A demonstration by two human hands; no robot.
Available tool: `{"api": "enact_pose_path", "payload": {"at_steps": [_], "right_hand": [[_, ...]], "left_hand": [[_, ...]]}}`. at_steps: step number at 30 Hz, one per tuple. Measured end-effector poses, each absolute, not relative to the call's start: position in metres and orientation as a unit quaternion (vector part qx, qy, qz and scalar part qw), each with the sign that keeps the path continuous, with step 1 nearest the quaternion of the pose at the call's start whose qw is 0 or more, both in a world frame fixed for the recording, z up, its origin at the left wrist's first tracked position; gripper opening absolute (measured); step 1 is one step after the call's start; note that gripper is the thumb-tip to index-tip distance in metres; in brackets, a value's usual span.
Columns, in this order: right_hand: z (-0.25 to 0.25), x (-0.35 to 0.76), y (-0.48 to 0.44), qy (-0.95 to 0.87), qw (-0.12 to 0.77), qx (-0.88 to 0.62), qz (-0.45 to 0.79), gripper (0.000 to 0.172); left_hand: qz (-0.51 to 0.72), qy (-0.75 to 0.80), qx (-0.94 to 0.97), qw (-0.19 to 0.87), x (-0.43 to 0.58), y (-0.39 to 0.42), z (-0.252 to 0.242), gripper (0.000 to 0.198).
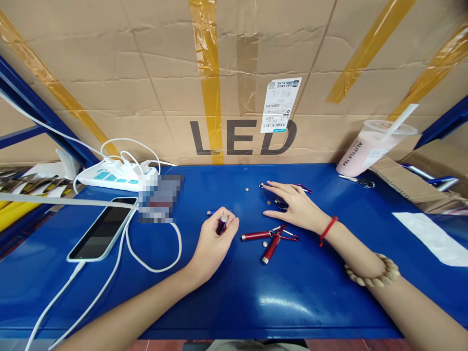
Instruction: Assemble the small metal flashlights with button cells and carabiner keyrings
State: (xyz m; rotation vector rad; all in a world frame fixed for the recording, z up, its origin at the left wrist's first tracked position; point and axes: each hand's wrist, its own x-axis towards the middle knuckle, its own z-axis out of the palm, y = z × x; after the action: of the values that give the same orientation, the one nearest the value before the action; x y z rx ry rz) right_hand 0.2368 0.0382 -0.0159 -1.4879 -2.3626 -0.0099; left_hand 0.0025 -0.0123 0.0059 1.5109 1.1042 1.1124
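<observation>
Head, L hand [211,245] 1 torch [221,225], 2 torches [256,236]

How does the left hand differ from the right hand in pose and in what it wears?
The left hand is curled, pinching a small dark red tube; the right hand lies spread flat over small metal parts. The right wrist wears a red string; the left wrist is bare. Both rest on the blue table.

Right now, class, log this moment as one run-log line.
left hand: grips dark red tube | right hand: open, flat on blue table | nearby: red torches, button cell, phone
</observation>
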Motion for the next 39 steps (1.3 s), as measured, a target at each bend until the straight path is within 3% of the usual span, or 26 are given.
{"api": "enact_pose_path", "payload": {"at_steps": [5, 13, 24, 32, 39], "right_hand": [[-0.015, 0.235, 0.041, -0.836, 0.180, -0.518, -0.008, 0.071], [-0.024, 0.231, 0.050, -0.850, 0.167, -0.500, -0.001, 0.059], [-0.020, 0.233, 0.046, -0.868, 0.209, -0.450, -0.031, 0.019], [-0.014, 0.227, 0.038, -0.864, 0.217, -0.453, -0.027, 0.019], [-0.001, 0.216, 0.026, -0.828, 0.321, -0.460, 0.002, 0.020]], "left_hand": [[0.449, 0.448, 0.616, 0.467, 0.004, -0.014, 0.005, 0.029], [0.418, 0.450, 0.610, 0.502, 0.007, -0.017, 0.005, 0.026], [0.402, 0.429, 0.614, 0.527, 0.008, -0.014, 0.000, 0.023], [0.347, 0.465, 0.630, 0.516, 0.009, -0.017, 0.003, 0.014], [0.344, 0.462, 0.630, 0.521, 0.007, -0.016, 0.003, 0.013]]}}
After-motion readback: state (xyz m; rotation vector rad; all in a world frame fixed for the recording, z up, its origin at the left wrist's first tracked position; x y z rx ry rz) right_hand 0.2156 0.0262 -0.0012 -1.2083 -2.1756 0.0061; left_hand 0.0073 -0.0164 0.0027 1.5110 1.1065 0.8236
